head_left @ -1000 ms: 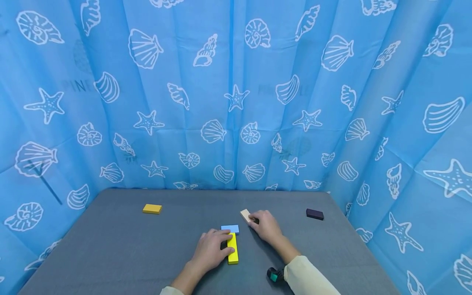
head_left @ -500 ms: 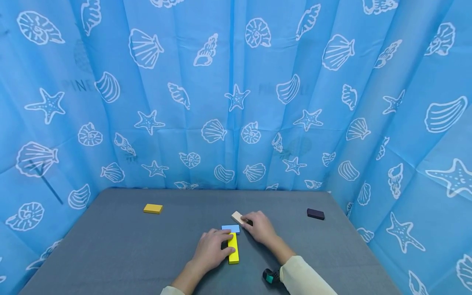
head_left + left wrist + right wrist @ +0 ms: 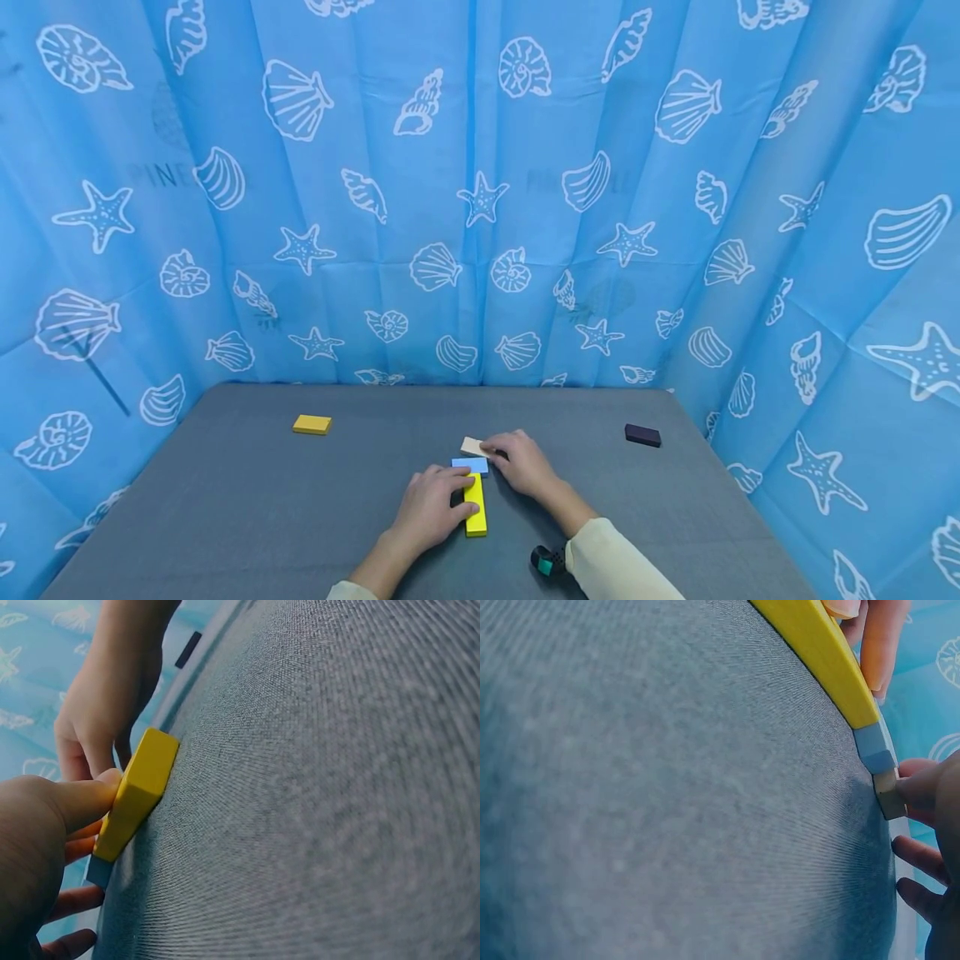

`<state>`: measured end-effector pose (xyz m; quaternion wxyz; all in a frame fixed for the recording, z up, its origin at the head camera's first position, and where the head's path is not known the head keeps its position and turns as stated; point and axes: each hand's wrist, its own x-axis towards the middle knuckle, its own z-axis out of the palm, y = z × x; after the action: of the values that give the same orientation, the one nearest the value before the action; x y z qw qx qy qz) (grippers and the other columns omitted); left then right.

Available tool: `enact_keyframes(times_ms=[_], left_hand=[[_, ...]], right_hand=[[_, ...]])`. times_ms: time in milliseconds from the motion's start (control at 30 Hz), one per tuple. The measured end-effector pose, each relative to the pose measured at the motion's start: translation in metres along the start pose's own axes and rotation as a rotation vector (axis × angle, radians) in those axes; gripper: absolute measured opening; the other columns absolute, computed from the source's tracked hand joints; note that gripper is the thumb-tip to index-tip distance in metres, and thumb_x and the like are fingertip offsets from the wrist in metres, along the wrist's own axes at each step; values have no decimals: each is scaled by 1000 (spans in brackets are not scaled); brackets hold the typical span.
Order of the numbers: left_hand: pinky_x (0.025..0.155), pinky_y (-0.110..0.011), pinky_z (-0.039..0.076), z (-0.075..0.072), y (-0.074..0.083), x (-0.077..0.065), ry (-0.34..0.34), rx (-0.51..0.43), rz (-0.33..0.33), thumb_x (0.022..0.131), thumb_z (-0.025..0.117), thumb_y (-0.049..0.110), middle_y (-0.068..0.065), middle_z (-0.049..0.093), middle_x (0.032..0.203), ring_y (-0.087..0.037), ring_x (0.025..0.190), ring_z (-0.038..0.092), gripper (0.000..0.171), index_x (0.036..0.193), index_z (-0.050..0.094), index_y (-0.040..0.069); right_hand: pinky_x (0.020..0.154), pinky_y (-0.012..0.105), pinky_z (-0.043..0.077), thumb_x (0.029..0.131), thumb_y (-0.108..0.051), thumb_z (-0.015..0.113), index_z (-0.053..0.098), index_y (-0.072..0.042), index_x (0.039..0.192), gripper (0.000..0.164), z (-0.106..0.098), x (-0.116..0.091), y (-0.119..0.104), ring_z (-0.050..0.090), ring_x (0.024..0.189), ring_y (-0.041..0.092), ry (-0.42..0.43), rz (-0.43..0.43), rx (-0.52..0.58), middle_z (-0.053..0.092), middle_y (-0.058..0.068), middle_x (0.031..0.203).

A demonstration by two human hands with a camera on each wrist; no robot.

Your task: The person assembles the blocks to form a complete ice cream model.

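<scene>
My left hand (image 3: 426,507) holds a long yellow block (image 3: 476,521) flat on the grey table, thumb and forefinger on it. Against the far end of this block lies a light blue block (image 3: 470,463), set crosswise. Just beyond the blue one, my right hand (image 3: 523,463) pinches a small beige wooden block (image 3: 471,447), partly covered by its fingertips. In the right wrist view, yellow, blue and beige blocks (image 3: 889,796) appear in a row, the beige one right at the blue one's side. The left wrist view shows the left thumb against the yellow block (image 3: 141,791).
An amber block (image 3: 312,425) lies at the far left of the grey cloth-covered table (image 3: 285,517). Toward the far right sits a dark block (image 3: 642,435). A blue shell-print curtain (image 3: 480,275) hangs behind the table edge. A black device (image 3: 547,562) is worn at the right wrist.
My right hand has moved left with the beige block, turning it from slanted to nearly parallel with the blue block and bringing it close behind. The left hand stays on the yellow block.
</scene>
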<state>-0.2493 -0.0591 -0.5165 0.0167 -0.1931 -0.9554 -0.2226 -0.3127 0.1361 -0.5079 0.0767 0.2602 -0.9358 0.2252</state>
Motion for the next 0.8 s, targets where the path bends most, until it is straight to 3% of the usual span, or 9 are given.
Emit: enact_keyframes(times_ms=[233, 433, 800], left_hand=[[88, -45, 43, 1, -1, 0, 3, 2, 5, 85, 72, 46, 10, 59, 132, -19, 116, 54, 45, 124, 69, 25], [86, -44, 44, 1, -1, -1, 35, 13, 32, 85, 72, 46, 11, 58, 133, -18, 115, 54, 45, 124, 69, 23], [85, -45, 44, 5, -3, -1, 51, 20, 38, 85, 72, 46, 11, 59, 132, -18, 114, 55, 44, 122, 70, 23]], right_hand=[[87, 47, 47, 95, -14, 63, 73, -13, 113, 21, 2, -1, -3, 56, 103, 25, 34, -14, 23, 66, 5, 114], [82, 42, 46, 94, -22, 64, 73, -18, 114, 22, 6, -1, -5, 53, 98, 21, 37, -1, -6, 64, 2, 110], [81, 40, 46, 95, -21, 64, 72, -21, 118, 25, 11, 0, -9, 52, 96, 20, 25, 9, -52, 63, 2, 111]])
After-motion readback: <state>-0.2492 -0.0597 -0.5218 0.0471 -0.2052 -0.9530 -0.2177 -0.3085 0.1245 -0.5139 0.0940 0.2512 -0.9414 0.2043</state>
